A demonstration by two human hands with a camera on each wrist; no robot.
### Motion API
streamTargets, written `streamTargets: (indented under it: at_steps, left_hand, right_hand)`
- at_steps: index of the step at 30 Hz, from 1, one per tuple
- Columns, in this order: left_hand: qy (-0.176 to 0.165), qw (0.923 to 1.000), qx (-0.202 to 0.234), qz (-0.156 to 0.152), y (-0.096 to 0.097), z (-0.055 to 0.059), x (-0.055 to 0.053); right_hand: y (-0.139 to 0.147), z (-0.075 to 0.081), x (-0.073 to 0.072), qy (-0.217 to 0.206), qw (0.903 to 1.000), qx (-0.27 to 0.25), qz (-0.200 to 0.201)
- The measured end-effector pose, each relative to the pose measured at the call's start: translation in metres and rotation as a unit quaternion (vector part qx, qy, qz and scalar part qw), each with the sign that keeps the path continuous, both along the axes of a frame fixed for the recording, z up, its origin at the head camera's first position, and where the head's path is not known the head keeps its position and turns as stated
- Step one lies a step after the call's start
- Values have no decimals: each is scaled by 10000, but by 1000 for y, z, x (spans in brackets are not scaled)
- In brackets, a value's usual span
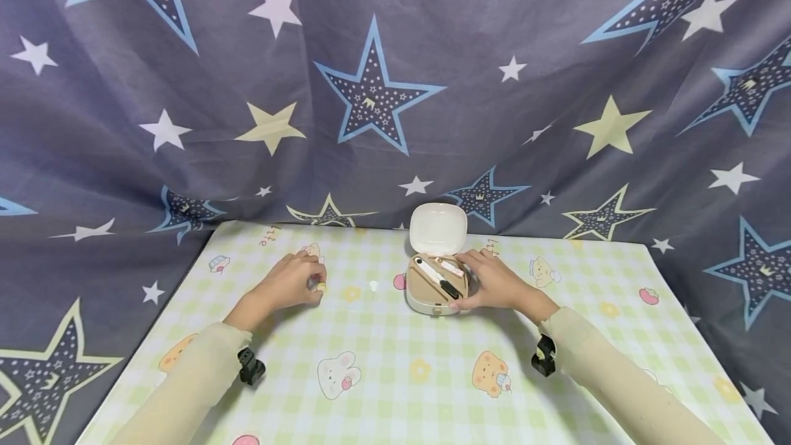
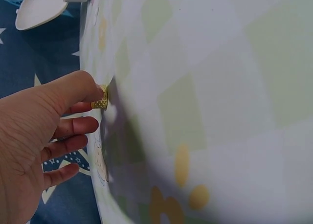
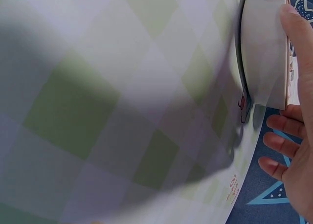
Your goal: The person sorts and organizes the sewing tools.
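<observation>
In the head view my left hand (image 1: 286, 286) is low over the left half of the table. It pinches a small gold thimble (image 2: 100, 99) with a dimpled surface between thumb and index finger, close to the cloth; the other fingers are loosely bent. My right hand (image 1: 496, 281) grips the right side of a cream sewing box (image 1: 423, 307), thumb at the front edge and fingers at the back right corner. The box's white lid (image 1: 438, 228) stands raised at the back. Inside, a tan tray holds a slim white-and-black tool (image 1: 437, 279) and a small white item with red marks (image 1: 450, 267).
A tiny white piece (image 1: 373, 286) lies on the green checked tablecloth (image 1: 383, 362) between my hands. A dark star-patterned curtain (image 1: 457, 136) hangs behind the table's back edge. Black wrist mounts (image 1: 250, 367) sit on both sleeves.
</observation>
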State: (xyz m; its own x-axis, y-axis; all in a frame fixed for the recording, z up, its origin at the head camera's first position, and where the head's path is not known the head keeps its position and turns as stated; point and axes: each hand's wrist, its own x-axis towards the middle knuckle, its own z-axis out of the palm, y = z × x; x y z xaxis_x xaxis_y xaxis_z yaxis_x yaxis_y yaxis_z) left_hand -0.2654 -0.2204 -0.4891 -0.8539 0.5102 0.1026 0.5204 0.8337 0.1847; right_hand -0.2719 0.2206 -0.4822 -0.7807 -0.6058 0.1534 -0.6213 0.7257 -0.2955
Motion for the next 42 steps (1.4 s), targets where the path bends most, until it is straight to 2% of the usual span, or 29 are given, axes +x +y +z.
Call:
streamTargets:
  at_steps: [12,25,31,42]
  left_hand:
    - [87,9998,119,-102,1,-3,1]
    - [184,9991,304,-229,4,-6,-5]
    - [316,9981,356,-389,15,4,-11]
    - [463,9962,342,-658,48,29,-13]
  right_hand:
    - [1,-2,-1,-19,10000,28,1]
    - [0,1,1,-55,10000,15,14]
    - [1,4,1,-75,10000,-35,-5]
    - [1,3,-2,-132,9999,-59,-29]
